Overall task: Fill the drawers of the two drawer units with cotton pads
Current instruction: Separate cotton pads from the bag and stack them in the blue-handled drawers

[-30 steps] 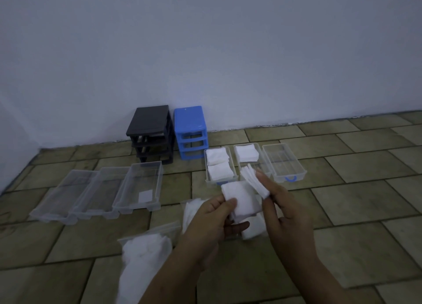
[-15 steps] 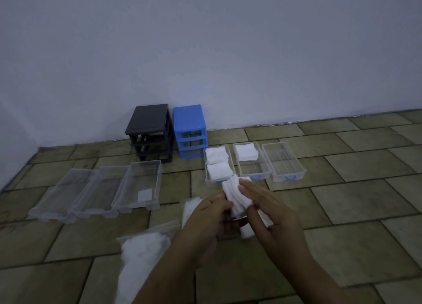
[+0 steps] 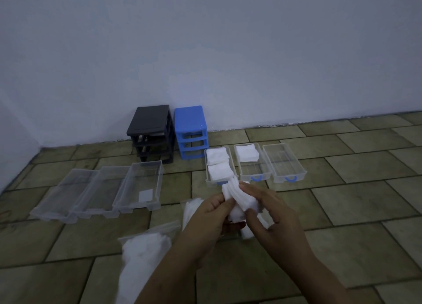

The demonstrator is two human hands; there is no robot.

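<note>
left hand (image 3: 211, 214) gripping stack of cotton pads (image 3: 237, 197) | right hand (image 3: 271, 214) pinching same stack | above floor tiles (image 3: 356, 203)

Right floor tiles (image 3: 356, 203) bare, open passage. Clear drawers (image 3: 139, 185) block left; plastic bag (image 3: 141, 258) crowds near-left floor.

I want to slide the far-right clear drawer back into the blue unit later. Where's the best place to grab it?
Take the far-right clear drawer by its blue handle on the near end, coming from the person's side. That end faces the hands, the drawer lies flat and holds no pads, and its left wall sits close beside the neighbouring drawer.
</note>
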